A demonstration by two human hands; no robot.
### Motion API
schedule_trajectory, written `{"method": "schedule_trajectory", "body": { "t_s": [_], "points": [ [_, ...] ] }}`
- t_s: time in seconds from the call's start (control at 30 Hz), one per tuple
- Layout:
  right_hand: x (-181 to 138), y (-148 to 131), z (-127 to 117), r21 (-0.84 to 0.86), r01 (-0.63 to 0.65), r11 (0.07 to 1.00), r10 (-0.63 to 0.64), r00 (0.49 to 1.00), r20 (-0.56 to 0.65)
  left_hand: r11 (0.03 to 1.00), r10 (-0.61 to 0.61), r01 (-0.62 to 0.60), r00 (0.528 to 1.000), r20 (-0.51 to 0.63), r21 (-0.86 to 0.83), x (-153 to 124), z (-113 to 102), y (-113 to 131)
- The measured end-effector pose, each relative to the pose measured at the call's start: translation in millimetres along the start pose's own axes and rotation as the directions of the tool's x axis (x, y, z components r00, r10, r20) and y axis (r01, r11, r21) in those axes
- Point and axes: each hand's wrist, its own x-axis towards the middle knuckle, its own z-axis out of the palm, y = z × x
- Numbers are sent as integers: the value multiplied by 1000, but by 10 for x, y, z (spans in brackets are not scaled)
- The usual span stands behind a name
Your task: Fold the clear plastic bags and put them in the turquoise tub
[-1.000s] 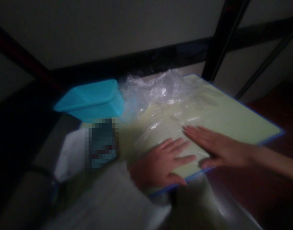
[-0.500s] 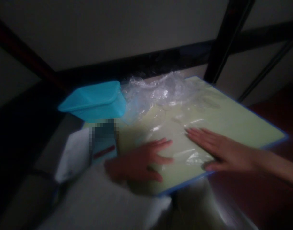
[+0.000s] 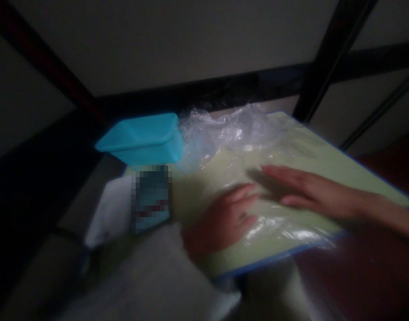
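Note:
A pale green mat with a blue border (image 3: 341, 165) lies in front of me, and a sheet of clear plastic film (image 3: 224, 133) is spread over it, crumpled at the far end. My left hand (image 3: 221, 223) rests on the film near the mat's front edge, with its fingers seemingly tucked under the film. My right hand (image 3: 304, 189) hovers flat and open just above the film, fingers stretched to the left. Both hands are blurred by motion.
A turquoise plastic tub (image 3: 144, 138) stands at the mat's far left corner. A pixelated card or box (image 3: 152, 198) lies on white paper (image 3: 109, 209) left of the mat. Dark metal frame bars (image 3: 328, 53) rise behind. My white sleeve (image 3: 150, 276) fills the foreground.
My right hand has lifted off the film and shifted up and right. My left hand slid left, then came back right, and its fingers now look curled under the film's edge.

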Motion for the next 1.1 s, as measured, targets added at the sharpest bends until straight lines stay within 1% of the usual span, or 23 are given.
{"method": "schedule_trajectory", "body": {
  "t_s": [0.03, 0.1, 0.17, 0.2, 0.27, 0.37, 0.43, 0.5, 0.6, 0.67, 0.7, 0.8, 0.9, 1.0, 1.1],
  "points": [
    [90, 17, 28, -4, 6, 1000, -6, 1000, -5, 999, -6, 6, 1000, -1, 47, 14, 66, 10],
    [219, 84, 116, -7, 7, 1000, -7, 1000, -5, 992, 1, -8, 999, 51, 125, 16, 166, 11],
    [264, 195, 230, -23, 22, 999, -22, 1000, -7, 984, 0, -17, 996, 94, 180, -11, 214, -4],
    [256, 262, 285, -40, 35, 999, -36, 999, -13, 980, -5, -16, 995, 103, 198, -30, 221, -14],
    [202, 397, 367, -96, 18, 995, -23, 998, -52, 976, -9, -15, 994, 111, 216, -67, 220, -30],
    [117, 523, 372, -128, -20, 992, 15, 999, -43, 977, 2, -24, 995, 104, 213, -103, 206, -29],
    [118, 523, 302, -110, -26, 994, 26, 1000, 4, 978, 11, -31, 995, 96, 205, -108, 195, -13],
    [188, 464, 213, -78, -24, 997, 26, 999, 32, 980, 0, -13, 998, 64, 197, -97, 180, -5],
    [401, 342, 144, -21, 4, 1000, -4, 1000, -2, 976, -79, 91, 995, -66, 196, -56, 164, -51],
    [568, 293, 180, 5, 59, 998, -58, 998, -21, 963, -145, 175, 978, -152, 204, -28, 168, -128],
    [643, 289, 223, 5, 85, 996, -85, 996, -13, 955, -170, 205, 971, -171, 214, -18, 177, -173],
    [788, 354, 398, -37, 107, 994, -107, 994, 20, 933, -201, 233, 970, -137, 276, -8, 213, -282],
    [808, 468, 543, -65, 99, 993, -97, 995, 31, 917, -202, 222, 975, -92, 331, -18, 233, -312],
    [785, 536, 597, -83, 100, 992, -98, 995, 27, 910, -211, 226, 974, -82, 349, -37, 219, -295],
    [781, 542, 603, -93, 103, 990, -101, 994, 31, 908, -222, 238, 971, -85, 346, -84, 193, -293]
  ]
}}
